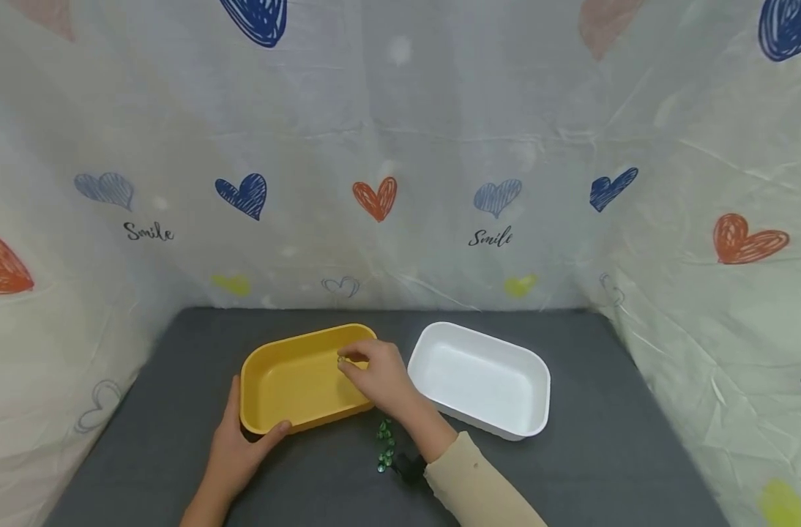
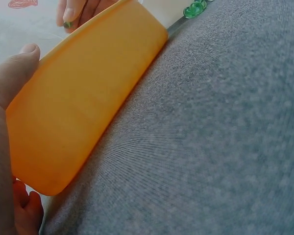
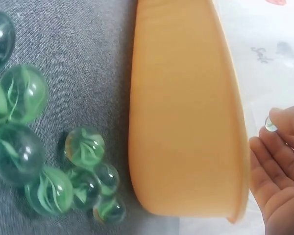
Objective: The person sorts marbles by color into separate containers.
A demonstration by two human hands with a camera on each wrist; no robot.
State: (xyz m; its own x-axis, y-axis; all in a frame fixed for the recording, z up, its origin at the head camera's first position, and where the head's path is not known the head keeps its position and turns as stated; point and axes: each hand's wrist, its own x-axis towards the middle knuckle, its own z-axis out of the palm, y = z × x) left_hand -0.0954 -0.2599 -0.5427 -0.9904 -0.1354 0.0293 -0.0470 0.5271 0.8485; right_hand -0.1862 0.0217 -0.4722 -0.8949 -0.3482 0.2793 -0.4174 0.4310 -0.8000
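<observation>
My left hand (image 1: 237, 446) grips the left end of a yellow tray (image 1: 269, 344), its thumb over the near rim and fingers round the outer side. Above the tray's right part, my right hand (image 1: 379, 372) pinches a small glass marble (image 3: 270, 124) between thumb and fingertips. From the left wrist camera the tray's orange-looking side (image 2: 88, 93) fills much of the view, the thumb on its rim. Several clear marbles with green swirls (image 3: 54, 191) lie on the dark cloth close to the tray; in the head view the green marbles (image 1: 385, 443) form a short row beneath the right wrist.
A white tray (image 1: 479, 373) stands to the right of the yellow one, angled away from it. Dark grey cloth (image 1: 591, 439) covers the table. A pale curtain printed with hearts (image 1: 427, 146) hangs at the back and along both sides.
</observation>
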